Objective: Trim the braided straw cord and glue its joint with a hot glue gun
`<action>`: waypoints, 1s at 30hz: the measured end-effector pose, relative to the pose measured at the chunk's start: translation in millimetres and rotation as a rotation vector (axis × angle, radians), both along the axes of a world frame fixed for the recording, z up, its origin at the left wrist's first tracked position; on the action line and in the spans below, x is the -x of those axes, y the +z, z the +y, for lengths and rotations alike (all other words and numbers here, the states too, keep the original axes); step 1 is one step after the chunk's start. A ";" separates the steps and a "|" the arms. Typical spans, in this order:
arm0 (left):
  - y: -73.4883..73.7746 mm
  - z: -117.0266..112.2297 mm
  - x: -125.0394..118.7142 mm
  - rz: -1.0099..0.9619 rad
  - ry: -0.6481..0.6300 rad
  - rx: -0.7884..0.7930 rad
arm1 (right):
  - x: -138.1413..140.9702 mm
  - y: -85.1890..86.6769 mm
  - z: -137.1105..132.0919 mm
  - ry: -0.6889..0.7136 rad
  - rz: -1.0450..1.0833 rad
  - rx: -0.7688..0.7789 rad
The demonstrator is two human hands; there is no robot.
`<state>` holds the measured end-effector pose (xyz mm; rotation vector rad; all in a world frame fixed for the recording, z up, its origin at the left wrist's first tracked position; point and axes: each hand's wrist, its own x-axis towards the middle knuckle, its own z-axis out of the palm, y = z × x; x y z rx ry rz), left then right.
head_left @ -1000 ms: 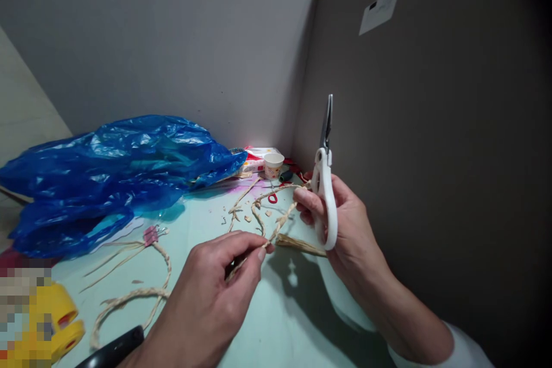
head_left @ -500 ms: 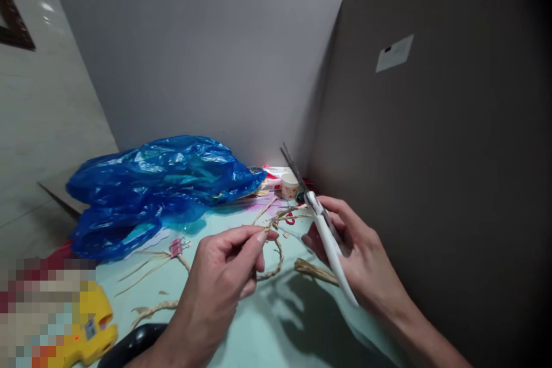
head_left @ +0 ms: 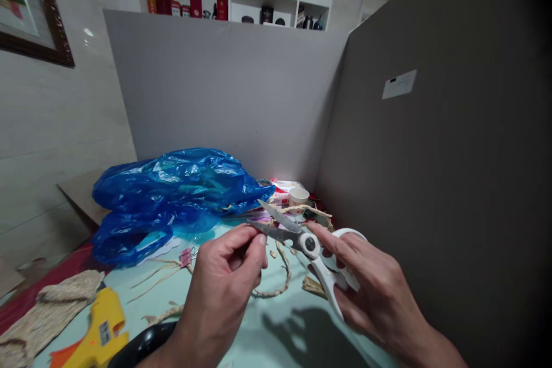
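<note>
My left hand (head_left: 226, 284) pinches a thin braided straw cord (head_left: 288, 276) between thumb and forefinger. Part of that cord curves down in a loop below the fingers. White-handled scissors (head_left: 309, 245) are in my right hand (head_left: 375, 279), its fingers through and around the handles. Their blades stand apart, pointing left, with the tips right at my left fingertips. The blades hide some of the cord there, so I cannot tell whether they touch it. Beneath the scissors lies a bundle of dry straw (head_left: 314, 286).
A crumpled blue plastic bag (head_left: 172, 181) fills the back left. A yellow glue gun (head_left: 103, 322), a black object (head_left: 142, 345) and a woven straw piece (head_left: 64, 299) lie front left. A pink clip (head_left: 186, 257) grips straw strands. A paper cup (head_left: 298, 195) stands behind. Grey panels (head_left: 233, 86) enclose the back and right.
The scissors have swung from pointing up and away to pointing left at my left fingertips, and their blades have opened. My view has tilted upward. The left hand keeps its pinch.
</note>
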<state>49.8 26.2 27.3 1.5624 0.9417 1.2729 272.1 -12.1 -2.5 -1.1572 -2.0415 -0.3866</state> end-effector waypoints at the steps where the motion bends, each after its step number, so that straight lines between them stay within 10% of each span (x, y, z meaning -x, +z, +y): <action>1: -0.7 -0.1 0.6 0.013 0.006 -0.034 | -0.1 0.4 -0.1 0.004 -0.002 0.002; 30: 9.7 -6.6 0.5 -0.192 0.029 0.085 | -4.4 -2.8 -3.7 -0.083 -0.076 -0.181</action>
